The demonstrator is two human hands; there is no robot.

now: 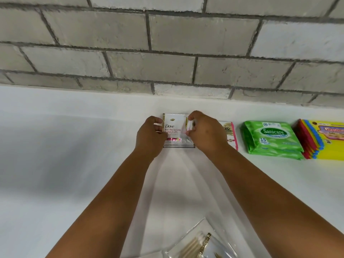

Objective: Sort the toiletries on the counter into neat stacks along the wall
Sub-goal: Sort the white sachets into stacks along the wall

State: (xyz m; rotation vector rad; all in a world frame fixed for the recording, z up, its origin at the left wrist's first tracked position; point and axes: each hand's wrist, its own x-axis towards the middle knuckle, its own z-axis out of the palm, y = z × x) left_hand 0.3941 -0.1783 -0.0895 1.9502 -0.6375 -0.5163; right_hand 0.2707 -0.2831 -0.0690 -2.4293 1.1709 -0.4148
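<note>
A small stack of white Dove sachets [174, 127] lies on the white counter [74, 164] a little in front of the brick wall. My left hand [149, 135] grips the stack's left edge. My right hand [205, 132] pinches its right edge, fingers curled over the top sachet. To the right along the wall lie a pink-edged sachet stack [230, 134], partly hidden by my right hand, then stacked green Sanicare wipe packs [272, 139], then a yellow pack with coloured edges [323, 140], cut off by the frame.
The grey brick wall [167, 53] runs along the back of the counter. Clear plastic packets of cotton buds [197, 244] lie at the near edge between my forearms.
</note>
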